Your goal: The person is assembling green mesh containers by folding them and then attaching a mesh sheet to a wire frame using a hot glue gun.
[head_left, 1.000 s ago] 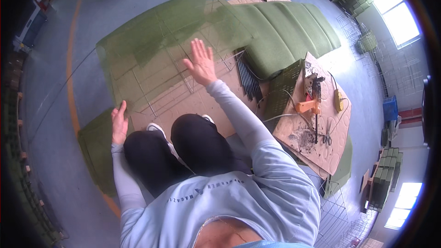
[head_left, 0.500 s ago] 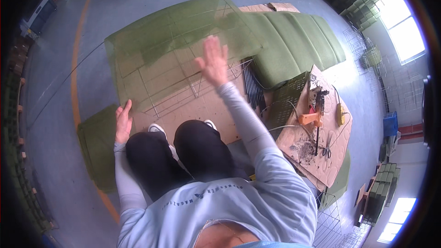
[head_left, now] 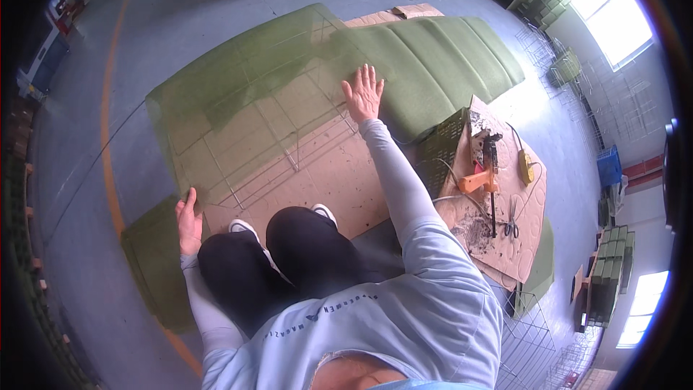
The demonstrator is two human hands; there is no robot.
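A sheer green fabric sheet (head_left: 267, 50) lies over a metal wire frame (head_left: 271, 105) that shows through it, on brown cardboard (head_left: 325, 188). My right hand (head_left: 363, 94) is open and flat at the sheet's right side, its fingers spread and pointing away from me. At the near left corner of the sheet is my left hand (head_left: 189, 225). Its thumb points up, apart from the fingers, and I see no clear grip on the fabric.
Green padded-looking panels (head_left: 447, 58) lie beyond my right hand. On a cardboard-topped crate (head_left: 516, 195) to the right are an orange-handled glue gun (head_left: 476, 180), scissors (head_left: 511, 220) and a yellow power strip (head_left: 526, 166). Another green piece (head_left: 155, 267) lies by my left arm.
My right hand has moved right and lowered toward the sheet's right side. My left hand has shifted slightly nearer to me. The sheet's right part lies further left and flatter.
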